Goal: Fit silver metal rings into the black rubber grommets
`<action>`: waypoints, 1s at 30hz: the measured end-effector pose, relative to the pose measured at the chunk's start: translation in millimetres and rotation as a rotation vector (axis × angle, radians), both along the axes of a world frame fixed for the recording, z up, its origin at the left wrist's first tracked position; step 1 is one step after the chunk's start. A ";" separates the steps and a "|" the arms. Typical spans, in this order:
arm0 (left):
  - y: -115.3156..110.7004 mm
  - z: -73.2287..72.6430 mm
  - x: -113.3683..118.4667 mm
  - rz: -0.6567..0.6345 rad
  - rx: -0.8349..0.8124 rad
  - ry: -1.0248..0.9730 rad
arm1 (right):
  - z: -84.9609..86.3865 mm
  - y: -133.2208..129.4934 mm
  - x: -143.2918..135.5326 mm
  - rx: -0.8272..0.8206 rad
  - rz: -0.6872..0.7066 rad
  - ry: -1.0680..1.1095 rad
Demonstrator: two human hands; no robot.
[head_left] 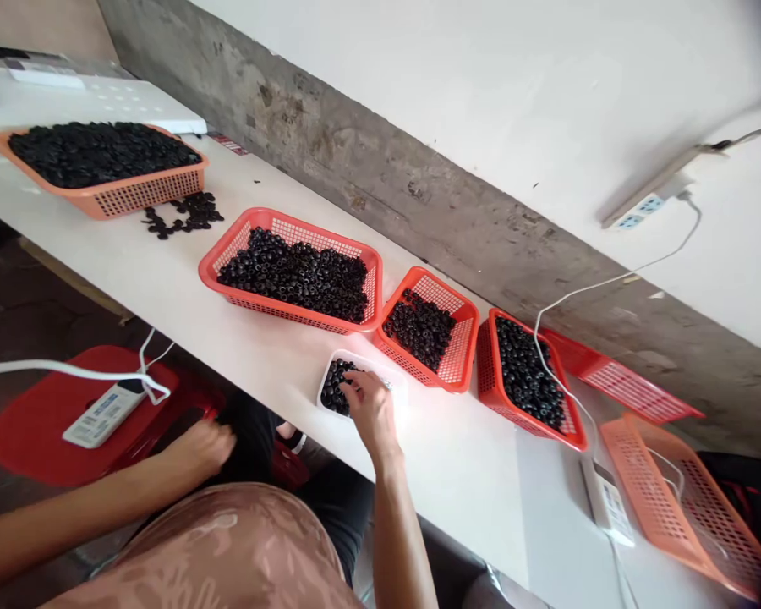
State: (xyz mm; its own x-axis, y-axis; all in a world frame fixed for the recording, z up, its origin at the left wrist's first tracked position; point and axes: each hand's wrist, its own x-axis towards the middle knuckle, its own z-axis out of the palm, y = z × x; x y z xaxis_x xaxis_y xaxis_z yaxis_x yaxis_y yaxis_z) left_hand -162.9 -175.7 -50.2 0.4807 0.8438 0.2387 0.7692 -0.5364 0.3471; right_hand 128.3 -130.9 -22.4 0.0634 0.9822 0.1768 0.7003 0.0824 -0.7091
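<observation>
Four red mesh baskets (pixel 363 254) of small black rings line the white table (pixel 183 296) as I watch my right hand (pixel 371 406) dip curled fingers into a white tray (pixel 330 365) of glossy black rings (pixel 335 385) at the table's near edge, just before the baskets. My left hand (pixel 199 448) hangs loosely open below the tabletop, holding nothing.

no legible text, print on white device (pixel 95 416) too blurred
</observation>
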 end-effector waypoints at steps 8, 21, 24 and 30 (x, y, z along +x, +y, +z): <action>52.2 37.9 73.7 -0.062 0.107 -0.114 | -10.1 24.4 -21.8 -0.112 0.003 0.001; 60.3 35.9 124.1 -0.288 -0.028 -0.703 | 17.3 -21.1 0.1 -0.444 0.098 0.968; 55.7 34.1 126.0 -0.259 -0.095 -0.761 | 19.4 -22.0 12.3 -0.429 0.111 0.818; 56.7 30.8 128.0 -0.191 -0.399 -0.897 | 29.7 4.9 41.6 -0.412 -0.105 -0.130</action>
